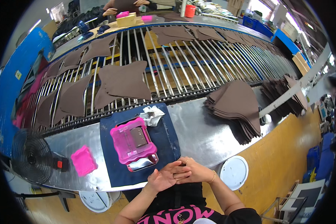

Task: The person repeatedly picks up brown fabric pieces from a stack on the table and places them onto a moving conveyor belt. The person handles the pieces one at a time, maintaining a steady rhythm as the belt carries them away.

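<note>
My left hand (168,175) is turned palm up with its fingers stretched out, at the near edge of the metal table. My right hand (198,171) meets it there, its fingers laid against the left fingertips and partly hidden behind them. Neither hand shows a thing in it. Just beyond them a pink scalloped box (124,152) with a see-through part and a brown piece inside rests on a dark blue mat (168,130). A crumpled white tissue with dark stains (152,115) lies beside the box. To the left is a pink scalloped tray (84,161).
Stacked brown sheet pieces (237,100) lie right on the metal table (198,138). Beyond, more brown pieces (123,80) rest on a roller conveyor (186,67). A black fan (31,156) stands left. White-lidded buckets (234,172) are below. Another person's hands (110,12) work across.
</note>
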`<state>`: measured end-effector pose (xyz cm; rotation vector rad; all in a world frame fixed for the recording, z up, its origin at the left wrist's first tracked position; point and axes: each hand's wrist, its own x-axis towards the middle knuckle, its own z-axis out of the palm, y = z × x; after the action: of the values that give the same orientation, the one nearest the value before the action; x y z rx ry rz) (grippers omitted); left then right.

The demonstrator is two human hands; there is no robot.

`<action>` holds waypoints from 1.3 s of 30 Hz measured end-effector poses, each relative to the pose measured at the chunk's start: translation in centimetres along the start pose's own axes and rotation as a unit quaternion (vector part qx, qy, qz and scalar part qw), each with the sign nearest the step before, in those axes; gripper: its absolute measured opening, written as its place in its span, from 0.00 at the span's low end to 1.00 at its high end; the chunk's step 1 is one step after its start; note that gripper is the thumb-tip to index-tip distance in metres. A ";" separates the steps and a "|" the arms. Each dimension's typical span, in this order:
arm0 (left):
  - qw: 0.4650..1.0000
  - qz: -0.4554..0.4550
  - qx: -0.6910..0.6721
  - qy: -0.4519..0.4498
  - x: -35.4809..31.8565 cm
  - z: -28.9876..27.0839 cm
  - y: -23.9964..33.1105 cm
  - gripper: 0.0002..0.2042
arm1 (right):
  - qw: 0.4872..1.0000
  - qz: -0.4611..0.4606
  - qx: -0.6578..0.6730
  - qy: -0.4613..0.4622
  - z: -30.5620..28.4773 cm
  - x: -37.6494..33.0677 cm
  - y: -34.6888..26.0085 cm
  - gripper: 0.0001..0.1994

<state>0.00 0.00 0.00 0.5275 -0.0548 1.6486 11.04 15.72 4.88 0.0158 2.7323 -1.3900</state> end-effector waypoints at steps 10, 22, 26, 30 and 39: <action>0.998 0.037 0.031 0.037 -0.1 -0.2 0.1 0.37 | 0.961 0.029 -0.088 0.262 -9.5 -3.6 0.7 0.16; 0.998 0.021 0.015 0.055 0.1 -0.1 0.0 0.34 | 0.608 0.511 -0.293 0.532 -19.9 -10.9 12.8 0.23; 0.998 -0.014 0.035 0.046 0.2 0.1 0.3 0.35 | 0.572 0.490 -0.383 0.534 -19.7 -9.8 11.5 0.22; 0.991 -0.096 0.092 0.024 -0.4 2.6 1.4 0.38 | 0.650 0.418 -0.339 0.536 -20.9 -11.0 11.4 0.17; 0.975 -0.057 0.211 -0.029 -2.6 10.0 6.5 0.39 | 0.745 0.144 -0.055 0.649 -20.4 -9.2 2.8 0.12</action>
<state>-3.02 -6.80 9.70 0.8845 0.2841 1.5359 19.07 34.09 15.30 2.0112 3.3820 -1.3260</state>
